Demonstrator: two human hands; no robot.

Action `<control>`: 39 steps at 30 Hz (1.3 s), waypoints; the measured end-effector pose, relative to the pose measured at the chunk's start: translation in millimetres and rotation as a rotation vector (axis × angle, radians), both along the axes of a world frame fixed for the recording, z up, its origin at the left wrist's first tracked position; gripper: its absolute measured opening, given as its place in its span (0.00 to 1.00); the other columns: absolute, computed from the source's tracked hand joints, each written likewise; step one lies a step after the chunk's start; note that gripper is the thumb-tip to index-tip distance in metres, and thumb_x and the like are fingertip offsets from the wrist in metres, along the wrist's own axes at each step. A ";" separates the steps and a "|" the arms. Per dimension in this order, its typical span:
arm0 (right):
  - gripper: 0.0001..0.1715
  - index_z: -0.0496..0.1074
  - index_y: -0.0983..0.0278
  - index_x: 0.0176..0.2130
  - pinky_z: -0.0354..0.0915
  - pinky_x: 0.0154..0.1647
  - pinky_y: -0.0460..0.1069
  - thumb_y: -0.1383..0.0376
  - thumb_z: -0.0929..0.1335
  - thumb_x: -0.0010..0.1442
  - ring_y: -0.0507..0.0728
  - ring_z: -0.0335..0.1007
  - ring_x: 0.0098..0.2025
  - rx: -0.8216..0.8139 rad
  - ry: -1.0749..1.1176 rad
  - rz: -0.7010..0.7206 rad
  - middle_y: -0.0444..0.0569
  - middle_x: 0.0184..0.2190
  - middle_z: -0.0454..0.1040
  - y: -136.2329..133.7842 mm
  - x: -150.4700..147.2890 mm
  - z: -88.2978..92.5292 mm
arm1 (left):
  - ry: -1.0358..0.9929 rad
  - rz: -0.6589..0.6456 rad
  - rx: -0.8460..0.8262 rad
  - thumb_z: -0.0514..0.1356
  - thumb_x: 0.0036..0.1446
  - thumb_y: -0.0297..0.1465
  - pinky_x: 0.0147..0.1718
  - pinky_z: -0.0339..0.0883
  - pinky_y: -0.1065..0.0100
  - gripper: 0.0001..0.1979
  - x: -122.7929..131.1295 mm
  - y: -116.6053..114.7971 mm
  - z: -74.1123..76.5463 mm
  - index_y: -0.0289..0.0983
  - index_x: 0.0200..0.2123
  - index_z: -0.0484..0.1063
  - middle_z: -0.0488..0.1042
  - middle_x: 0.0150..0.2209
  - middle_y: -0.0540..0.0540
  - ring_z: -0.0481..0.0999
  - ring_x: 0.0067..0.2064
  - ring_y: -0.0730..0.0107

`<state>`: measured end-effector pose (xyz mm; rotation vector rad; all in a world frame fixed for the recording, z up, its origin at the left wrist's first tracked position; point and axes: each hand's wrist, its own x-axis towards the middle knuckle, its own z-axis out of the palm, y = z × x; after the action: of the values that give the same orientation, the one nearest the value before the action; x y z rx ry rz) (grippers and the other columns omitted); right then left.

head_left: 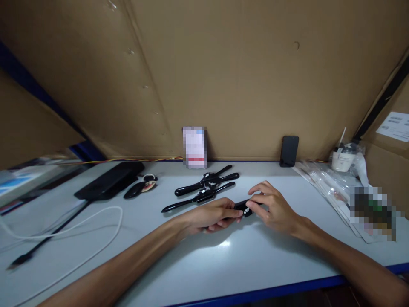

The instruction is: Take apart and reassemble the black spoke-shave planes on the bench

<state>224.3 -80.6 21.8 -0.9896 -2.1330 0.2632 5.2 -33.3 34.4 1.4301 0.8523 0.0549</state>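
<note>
Both my hands meet over the middle of the grey-white table (198,264). My left hand (212,215) is closed around a small black watch-like piece (244,207) with a shiny bit on it. My right hand (273,207) pinches the same piece from the right with thumb and forefinger, the other fingers raised. Just behind my hands lie three black watches (204,187) with their straps stretched out, side by side.
A black flat case (110,181) with a black cable and a white cable (96,238) lies at the left, next to a key fob (142,187). A phone (289,151) and a card (194,147) lean on the cardboard wall. Plastic bags (329,187) and a cup (343,157) sit at the right.
</note>
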 end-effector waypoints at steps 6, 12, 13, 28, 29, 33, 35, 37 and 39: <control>0.13 0.80 0.62 0.32 0.68 0.49 0.57 0.68 0.69 0.68 0.58 0.72 0.43 -0.072 0.079 0.001 0.49 0.38 0.78 -1.3 1.5 8.8 | -0.010 0.006 -0.014 0.68 0.45 0.62 0.14 0.35 0.72 0.32 -0.5 0.8 -2.3 0.39 0.32 0.68 0.53 0.16 0.62 0.45 0.16 0.80; 0.15 0.81 0.56 0.49 0.69 0.55 0.59 0.71 0.74 0.63 0.60 0.69 0.53 -0.142 -0.162 0.100 0.51 0.48 0.76 2.6 14.0 10.2 | -0.001 -0.021 -0.013 0.67 0.47 0.62 0.14 0.36 0.71 0.31 -1.7 0.7 -1.8 0.39 0.32 0.68 0.54 0.16 0.62 0.47 0.16 0.80; 0.13 0.82 0.56 0.48 0.70 0.54 0.59 0.69 0.74 0.63 0.60 0.69 0.53 -0.143 -0.172 0.107 0.52 0.48 0.76 3.5 15.2 9.7 | -0.002 -0.026 -0.011 0.67 0.48 0.61 0.14 0.36 0.71 0.31 -1.9 0.7 -1.9 0.38 0.32 0.69 0.55 0.16 0.61 0.47 0.16 0.80; 0.13 0.78 0.62 0.29 0.70 0.49 0.57 0.69 0.70 0.66 0.58 0.73 0.46 -0.077 0.014 0.083 0.51 0.42 0.79 -6.1 -3.0 5.7 | 0.003 -0.002 -0.005 0.68 0.46 0.61 0.14 0.35 0.72 0.31 -1.0 0.1 -1.8 0.39 0.32 0.68 0.54 0.16 0.61 0.47 0.16 0.80; 0.12 0.79 0.62 0.30 0.70 0.50 0.57 0.70 0.70 0.66 0.58 0.73 0.46 -0.083 0.036 0.066 0.51 0.42 0.79 -5.5 -1.8 7.8 | -0.005 -0.005 -0.008 0.68 0.46 0.62 0.13 0.35 0.72 0.31 -1.5 0.8 -2.4 0.39 0.32 0.68 0.54 0.16 0.62 0.47 0.16 0.80; 0.10 0.81 0.60 0.44 0.70 0.53 0.59 0.71 0.74 0.62 0.59 0.72 0.49 -0.119 -0.040 0.078 0.50 0.45 0.79 0.0 8.4 13.7 | -0.023 -0.024 -0.014 0.67 0.47 0.61 0.13 0.35 0.72 0.31 -2.8 2.1 -3.0 0.38 0.32 0.69 0.54 0.16 0.61 0.46 0.16 0.80; 0.14 0.81 0.58 0.46 0.70 0.54 0.60 0.70 0.75 0.61 0.60 0.71 0.51 -0.141 -0.110 0.098 0.51 0.47 0.78 2.7 12.3 12.7 | -0.025 -0.038 -0.011 0.67 0.47 0.61 0.13 0.35 0.72 0.31 -2.5 1.6 -2.2 0.38 0.31 0.69 0.54 0.16 0.61 0.46 0.16 0.80; 0.11 0.81 0.58 0.44 0.70 0.54 0.60 0.69 0.76 0.61 0.60 0.71 0.52 -0.134 -0.141 0.107 0.51 0.48 0.77 4.3 13.5 9.8 | -0.023 -0.043 -0.007 0.67 0.47 0.61 0.13 0.35 0.72 0.31 -2.0 0.8 -1.5 0.38 0.31 0.69 0.54 0.15 0.61 0.47 0.16 0.80; 0.07 0.81 0.59 0.40 0.70 0.53 0.59 0.68 0.77 0.60 0.60 0.70 0.51 -0.094 -0.137 0.107 0.51 0.47 0.77 4.3 12.1 6.6 | -0.022 -0.039 -0.006 0.67 0.46 0.61 0.13 0.36 0.71 0.31 -1.7 0.3 -1.9 0.38 0.31 0.69 0.54 0.16 0.62 0.47 0.16 0.80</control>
<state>236.4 -76.3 28.4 -0.9723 -2.3200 0.3597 3.5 -33.1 32.6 1.4374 0.8054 0.0381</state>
